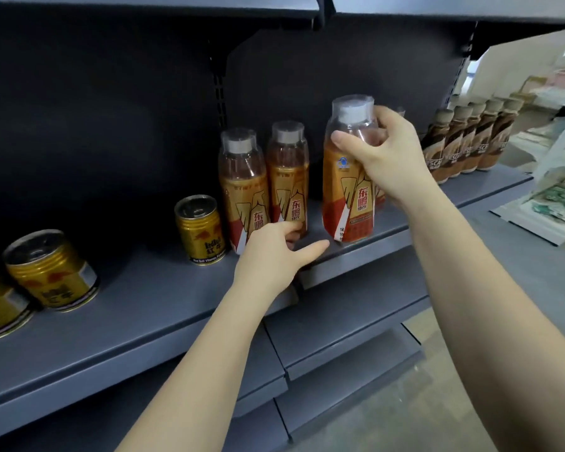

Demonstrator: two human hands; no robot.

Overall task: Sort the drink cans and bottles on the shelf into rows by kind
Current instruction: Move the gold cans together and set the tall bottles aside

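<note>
Orange bottle is being gripped high on its shoulder by the right hand, thumb in front and fingers curled round the back, just under the clear cap. Its base is sitting on, or just above, the grey shelf; which of the two cannot be told.

Left hand is reaching in below and to the left of the held bottle, holding nothing, with its fingers stretched out loosely. Its fingertips are touching, or nearly touching, the foot of the second bottle. Just left of that one a third bottle is standing, and further left again a gold can is upright, with more gold cans well off to the left.

Right of the right hand, a row of brown coffee bottles is running back along the shelf.

Judging by this layout, the step in hand looks like closing the gap so the three orange bottles line up. Doing it well likely means keeping the held bottle upright, sliding it left toward the free hand, and using that hand to steady the standing bottle so nothing tips over.
</note>
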